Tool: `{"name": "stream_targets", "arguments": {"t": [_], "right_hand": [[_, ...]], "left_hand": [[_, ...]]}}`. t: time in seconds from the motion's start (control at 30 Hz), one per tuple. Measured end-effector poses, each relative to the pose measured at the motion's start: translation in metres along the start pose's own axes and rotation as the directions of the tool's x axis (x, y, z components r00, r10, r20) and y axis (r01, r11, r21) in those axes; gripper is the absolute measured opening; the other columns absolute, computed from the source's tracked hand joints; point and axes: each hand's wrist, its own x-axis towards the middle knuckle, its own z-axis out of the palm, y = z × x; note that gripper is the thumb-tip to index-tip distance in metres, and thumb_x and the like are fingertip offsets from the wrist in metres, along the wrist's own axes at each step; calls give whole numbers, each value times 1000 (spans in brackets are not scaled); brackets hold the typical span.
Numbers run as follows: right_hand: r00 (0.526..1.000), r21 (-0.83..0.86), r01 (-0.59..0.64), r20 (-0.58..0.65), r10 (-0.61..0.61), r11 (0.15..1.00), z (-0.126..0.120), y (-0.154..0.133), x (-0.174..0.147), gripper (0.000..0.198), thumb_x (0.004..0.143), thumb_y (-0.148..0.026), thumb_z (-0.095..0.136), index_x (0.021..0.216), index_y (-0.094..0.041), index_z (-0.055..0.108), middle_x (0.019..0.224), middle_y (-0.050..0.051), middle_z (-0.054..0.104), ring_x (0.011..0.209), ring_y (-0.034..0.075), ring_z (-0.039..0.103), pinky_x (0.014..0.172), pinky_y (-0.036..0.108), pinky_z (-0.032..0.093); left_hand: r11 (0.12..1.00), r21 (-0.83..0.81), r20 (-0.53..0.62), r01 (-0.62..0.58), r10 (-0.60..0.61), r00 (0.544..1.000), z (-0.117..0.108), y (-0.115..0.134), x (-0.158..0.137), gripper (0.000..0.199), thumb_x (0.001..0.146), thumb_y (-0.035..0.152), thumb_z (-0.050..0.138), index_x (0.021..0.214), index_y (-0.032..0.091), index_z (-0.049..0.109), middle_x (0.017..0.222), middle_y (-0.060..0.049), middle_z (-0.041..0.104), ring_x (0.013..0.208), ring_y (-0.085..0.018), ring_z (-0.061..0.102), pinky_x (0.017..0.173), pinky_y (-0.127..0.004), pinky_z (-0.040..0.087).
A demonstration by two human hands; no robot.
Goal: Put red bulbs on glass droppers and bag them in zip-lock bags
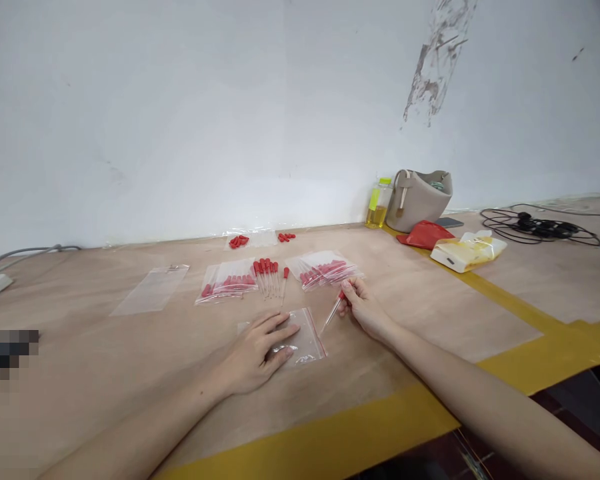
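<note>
My right hand (361,303) pinches a glass dropper (333,313) by its red rubber bulb, its tip slanting down toward the mouth of a clear zip bag (303,340). That bag lies flat on the table under my left hand (260,350), whose fingers are spread across it. Beyond them stands a cluster of loose droppers (265,270) with red bulbs, and one single dropper (285,280) lies just beside it. Filled zip bags of droppers are stacked on the left (227,281) and on the right (325,268) of the cluster.
Loose red bulbs (239,241) lie near the wall. At left is a flat clear bag (153,290). Farther right are a bottle of yellow liquid (378,205), a grey bag (420,200), a red pouch (425,235), a tissue pack (467,251) and coiled black cables (540,227).
</note>
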Motion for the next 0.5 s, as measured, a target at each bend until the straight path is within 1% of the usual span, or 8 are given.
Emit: {"name": "stream_targets", "arguments": {"t": [0.13, 0.27, 0.5], "right_hand": [[999, 12, -23, 30, 22, 1000, 2, -2, -3, 38, 67, -53, 54, 74, -20, 37, 59, -8, 47, 43, 5, 47, 41, 19, 39], [996, 48, -78, 46, 76, 996, 6, -1, -6, 37, 67, -51, 56, 74, -20, 37, 60, -7, 48, 44, 6, 49, 42, 19, 40], [991, 106, -87, -91, 97, 990, 3, 3, -3, 36, 66, -49, 59, 74, -21, 38, 61, -6, 50, 46, 6, 51, 43, 20, 43]], "left_hand": [[999, 39, 33, 2, -3, 999, 0, 4, 1, 37, 88, 35, 36, 124, 32, 42, 131, -4, 38, 121, -25, 31, 96, -46, 30], [999, 51, 54, -15, 12, 998, 0, 7, 3, 37, 89, 32, 34, 124, 38, 39, 133, -1, 36, 121, -27, 29, 95, -48, 30], [1000, 22, 62, -14, 12, 998, 0, 6, 4, 37, 89, 34, 34, 125, 37, 39, 133, -1, 35, 122, -27, 27, 97, -48, 27]]}}
